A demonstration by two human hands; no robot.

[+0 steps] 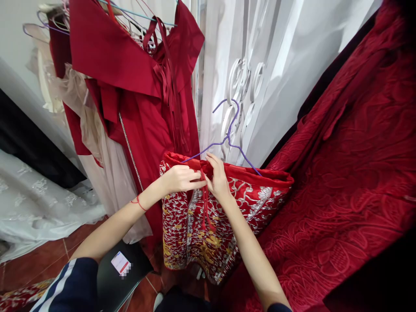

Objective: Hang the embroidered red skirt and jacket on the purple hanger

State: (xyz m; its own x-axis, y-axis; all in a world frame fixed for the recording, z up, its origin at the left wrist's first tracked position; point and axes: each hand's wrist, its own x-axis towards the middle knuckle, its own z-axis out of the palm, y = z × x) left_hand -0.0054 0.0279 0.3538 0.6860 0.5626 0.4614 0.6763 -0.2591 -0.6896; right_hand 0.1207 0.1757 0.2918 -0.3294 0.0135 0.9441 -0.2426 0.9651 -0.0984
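Note:
A red skirt (211,216) with silver and gold embroidery hangs in front of me. Inside its red waistband sits a purple wire hanger (229,134), whose hook points up. Thin red drawstrings (204,208) dangle from the front of the waistband. My left hand (185,178) pinches a drawstring between its fingers, and a red cord bracelet circles that wrist. Close beside it, my right hand (218,177) has its thumb at the same string and its fingers on the waistband. Where the string is tied or crossed is hidden behind the fingers.
Dark red dresses (139,82) on hangers fill the left. A large red patterned garment (351,173) drapes down the right. White curved hooks (238,78) stand before a white curtain (295,52). Below left is a black surface (107,281) with a white card (121,263), above red floor tiles (39,260).

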